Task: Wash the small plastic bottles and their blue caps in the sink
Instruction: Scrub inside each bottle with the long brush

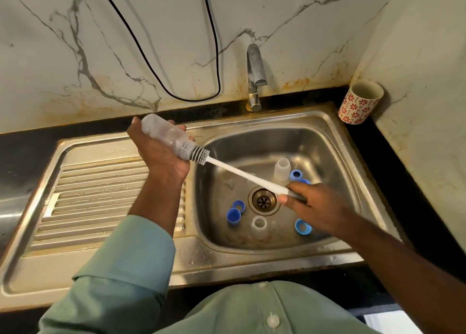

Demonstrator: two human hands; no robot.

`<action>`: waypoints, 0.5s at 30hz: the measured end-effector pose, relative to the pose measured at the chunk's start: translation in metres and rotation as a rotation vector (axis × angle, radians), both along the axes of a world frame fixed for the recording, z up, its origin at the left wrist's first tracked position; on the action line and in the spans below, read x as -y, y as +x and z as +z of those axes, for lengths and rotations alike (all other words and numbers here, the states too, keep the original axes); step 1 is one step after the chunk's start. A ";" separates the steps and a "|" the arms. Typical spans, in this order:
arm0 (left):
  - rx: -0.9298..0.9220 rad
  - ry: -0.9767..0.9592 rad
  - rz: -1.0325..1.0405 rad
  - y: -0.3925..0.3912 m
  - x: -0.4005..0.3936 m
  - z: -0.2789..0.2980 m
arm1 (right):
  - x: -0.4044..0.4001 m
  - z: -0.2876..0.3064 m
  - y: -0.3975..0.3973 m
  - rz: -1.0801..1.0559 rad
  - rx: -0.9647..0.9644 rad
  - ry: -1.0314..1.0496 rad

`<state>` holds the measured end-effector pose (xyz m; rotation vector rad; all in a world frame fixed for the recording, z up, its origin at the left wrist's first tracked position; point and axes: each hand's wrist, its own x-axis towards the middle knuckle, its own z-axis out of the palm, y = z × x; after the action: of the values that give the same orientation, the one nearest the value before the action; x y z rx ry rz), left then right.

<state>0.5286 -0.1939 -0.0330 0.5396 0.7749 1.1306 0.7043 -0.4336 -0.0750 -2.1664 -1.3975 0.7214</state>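
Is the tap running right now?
Off, as far as the picture shows. No stream of water falls from the faucet spout into the sink below it.

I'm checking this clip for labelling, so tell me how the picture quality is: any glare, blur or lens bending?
Head view: wide-angle bending curves the sink rim and counter edges; soft glare on the steel basin and the faucet; the left hand, bottle and brush are fairly sharp; the right hand casts little shadow; the blue caps read clearly.
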 end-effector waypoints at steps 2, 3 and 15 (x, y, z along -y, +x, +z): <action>-0.060 -0.019 -0.019 0.007 0.006 0.000 | -0.001 -0.015 -0.011 -0.029 -0.142 0.001; -0.102 -0.036 -0.017 0.008 0.007 -0.002 | -0.001 -0.018 -0.018 -0.030 -0.185 -0.016; -0.076 -0.060 0.070 0.008 0.017 -0.020 | 0.018 -0.020 -0.020 -0.039 0.006 -0.058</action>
<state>0.5365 -0.2109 -0.0530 0.5105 0.8965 1.1526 0.6839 -0.4519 -0.0948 -2.2359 -1.3497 0.7503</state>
